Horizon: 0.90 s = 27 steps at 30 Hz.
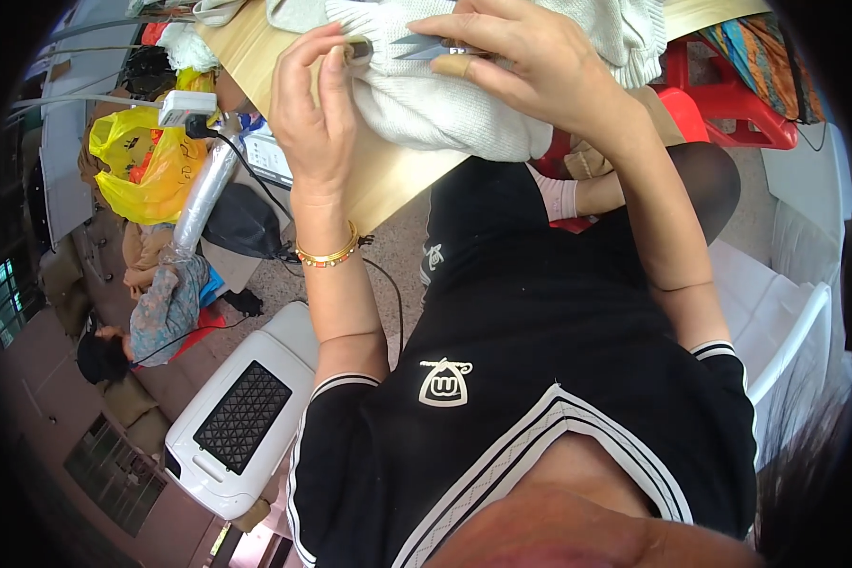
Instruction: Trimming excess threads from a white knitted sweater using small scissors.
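A white ribbed knit garment [435,118] lies bunched on the light wooden table in front of me. My right hand [540,62] is closed round a pair of thread snips [420,45], whose blades stand apart and point left over the knit; their grip is mostly hidden by my fingers. At the garment's left side my left hand [314,114] pinches a small, dark olive, rounded piece [358,47] between thumb and fingers. I cannot make out exactly what it is. A gap separates it from the blade tips.
Left of the wooden table [398,194] are a white power adapter [187,108] with cables, a yellow plastic bag [151,170] and a dark bag [243,222]. A white machine [246,412] stands by my left elbow. Red stools [743,118] are at right. Another person [166,308] sits far left.
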{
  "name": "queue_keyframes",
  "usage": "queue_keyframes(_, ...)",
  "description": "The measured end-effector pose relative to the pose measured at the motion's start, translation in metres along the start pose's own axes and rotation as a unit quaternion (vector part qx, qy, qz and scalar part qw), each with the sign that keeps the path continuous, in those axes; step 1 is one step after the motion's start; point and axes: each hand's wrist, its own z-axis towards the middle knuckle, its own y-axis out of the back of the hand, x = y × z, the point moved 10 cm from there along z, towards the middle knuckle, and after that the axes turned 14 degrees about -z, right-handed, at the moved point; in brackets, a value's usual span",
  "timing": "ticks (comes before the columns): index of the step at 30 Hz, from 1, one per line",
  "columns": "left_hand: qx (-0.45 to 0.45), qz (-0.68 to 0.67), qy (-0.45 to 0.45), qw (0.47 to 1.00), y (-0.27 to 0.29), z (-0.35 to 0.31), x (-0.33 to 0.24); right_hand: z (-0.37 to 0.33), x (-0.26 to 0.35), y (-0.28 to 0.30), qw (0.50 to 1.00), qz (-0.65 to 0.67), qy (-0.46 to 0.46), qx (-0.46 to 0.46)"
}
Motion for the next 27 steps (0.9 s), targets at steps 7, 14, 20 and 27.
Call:
queue_keyframes(7, 0.001, 0.075, 0.058, 0.995, 0.002, -0.024, 0.013, -0.010, -0.017, -0.033, 0.968, -0.022, -0.170, 0.185)
queue_keyframes(14, -0.024, 0.086, 0.025, 0.996, -0.002, -0.012, 0.005, -0.017, -0.031, -0.033, 0.968, 0.027, -0.198, 0.149)
queue_keyframes(20, -0.007, 0.117, -0.049, 0.992, -0.014, 0.001, -0.037, -0.019, -0.033, -0.008, 0.944, 0.199, -0.224, 0.137)
queue_keyframes(27, 0.132, 0.082, -0.108, 0.982, -0.039, 0.005, -0.065, -0.047, -0.045, 0.015, 0.943, 0.316, -0.067, -0.086)
